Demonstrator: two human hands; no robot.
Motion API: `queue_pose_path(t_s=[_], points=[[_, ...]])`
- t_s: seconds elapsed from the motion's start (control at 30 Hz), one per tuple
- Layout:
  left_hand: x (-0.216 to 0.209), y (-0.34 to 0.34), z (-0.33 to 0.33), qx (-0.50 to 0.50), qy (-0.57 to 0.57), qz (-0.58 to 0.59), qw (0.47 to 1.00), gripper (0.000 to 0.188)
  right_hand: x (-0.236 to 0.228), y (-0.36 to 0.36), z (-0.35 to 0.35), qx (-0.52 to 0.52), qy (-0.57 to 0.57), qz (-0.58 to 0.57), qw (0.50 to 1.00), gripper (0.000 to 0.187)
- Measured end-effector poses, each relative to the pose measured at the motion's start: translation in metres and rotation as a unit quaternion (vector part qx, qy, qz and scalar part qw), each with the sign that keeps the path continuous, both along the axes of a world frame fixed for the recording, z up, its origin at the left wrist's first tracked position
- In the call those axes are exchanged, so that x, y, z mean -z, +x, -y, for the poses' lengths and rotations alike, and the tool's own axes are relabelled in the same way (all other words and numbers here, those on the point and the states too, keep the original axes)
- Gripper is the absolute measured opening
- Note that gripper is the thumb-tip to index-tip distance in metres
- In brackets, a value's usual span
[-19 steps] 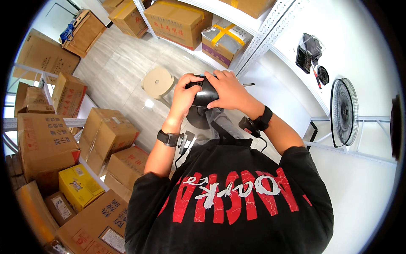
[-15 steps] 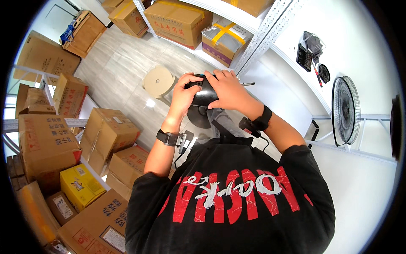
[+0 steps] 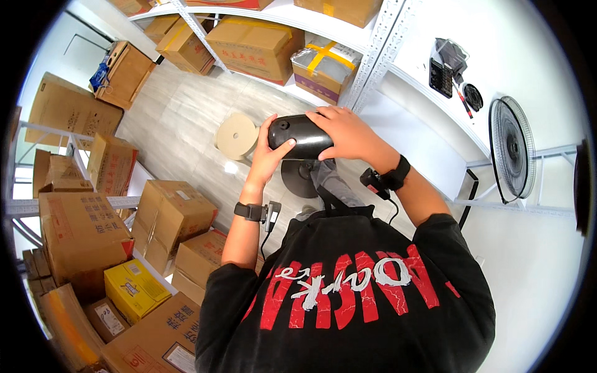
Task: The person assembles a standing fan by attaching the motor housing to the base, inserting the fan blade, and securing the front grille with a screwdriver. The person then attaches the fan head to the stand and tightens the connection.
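Note:
A glossy black fan motor housing (image 3: 301, 138), rounded and with a small round knob on its top, is between my two hands. My left hand (image 3: 271, 149) grips its left end, thumb over the top near the knob. Across the right end lies my right hand (image 3: 347, 132), fingers along the far edge and thumb on the near side. Whatever sticks out at that end is hidden by the hand. Below the housing shows a dark round base (image 3: 298, 179), partly covered by the housing and my leg. Any pole between the two is hidden.
A round beige drum (image 3: 237, 135) stands on the floor just beyond my left hand. On the right-hand shelf are a black fan grille (image 3: 512, 149), a screwdriver (image 3: 464, 101) and a black tray (image 3: 441, 79). Cardboard boxes (image 3: 174, 217) fill the left shelving; more sit on the far shelves.
The housing has turned so more of its top shows, and the metal shaft at its right end is out of sight. Both hands have shifted with it. The whole view has tilted slightly.

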State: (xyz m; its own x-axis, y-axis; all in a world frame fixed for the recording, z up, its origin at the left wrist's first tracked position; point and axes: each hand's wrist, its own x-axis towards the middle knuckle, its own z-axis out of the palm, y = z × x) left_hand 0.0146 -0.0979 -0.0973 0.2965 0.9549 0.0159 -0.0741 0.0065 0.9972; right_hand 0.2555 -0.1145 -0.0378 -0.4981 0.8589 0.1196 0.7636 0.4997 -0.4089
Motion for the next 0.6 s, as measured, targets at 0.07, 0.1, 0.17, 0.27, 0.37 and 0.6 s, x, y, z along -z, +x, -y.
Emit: queue_pose_path(t_s=[0.07, 0.1, 0.17, 0.27, 0.37, 0.6], points=[[-0.003, 0.005, 0.001, 0.006, -0.004, -0.008, 1.0, 0.073, -0.004, 0.009, 0.004, 0.001, -0.04, -0.006, 0.999, 0.098], [-0.003, 0.007, 0.002, 0.009, -0.006, -0.011, 1.0, 0.075, -0.003, 0.01, 0.005, 0.002, -0.044, -0.014, 0.999, 0.099], [-0.002, 0.008, -0.004, 0.014, 0.002, -0.018, 1.0, 0.074, -0.004, 0.016, 0.004, 0.003, -0.045, -0.03, 0.999, 0.101], [0.0, 0.003, -0.012, 0.032, 0.011, -0.015, 0.999, 0.074, -0.002, 0.039, 0.004, 0.001, -0.076, -0.134, 0.988, 0.092], [0.005, -0.001, -0.014, 0.055, -0.002, 0.006, 0.998, 0.075, -0.018, 0.061, 0.022, 0.114, -0.035, -0.236, 0.964, 0.056], [0.006, 0.003, -0.033, 0.089, -0.043, 0.035, 0.994, 0.074, 0.064, 0.112, 0.064, 0.342, -0.052, -0.419, 0.84, 0.025]])
